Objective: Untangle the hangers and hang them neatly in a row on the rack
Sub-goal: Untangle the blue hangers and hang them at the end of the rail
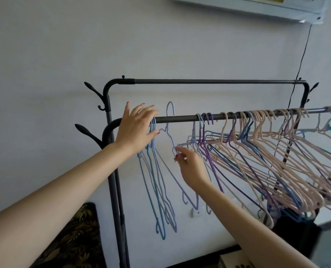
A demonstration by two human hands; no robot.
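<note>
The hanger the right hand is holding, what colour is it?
Pale lavender-blue hanger, seen in the head view, pinched by the right hand.

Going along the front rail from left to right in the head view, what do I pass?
Left hand → blue hangers already hung → lavender hanger, hook above the front rail, held by the right hand → crowded pink, purple and blue hangers.

A lavender hanger (170, 130) is raised, hook above the black rack's (180, 119) rail; blue hangers (156, 171) hang left, a crowded bunch (267, 151) (pink, purple, blue) right
</note>
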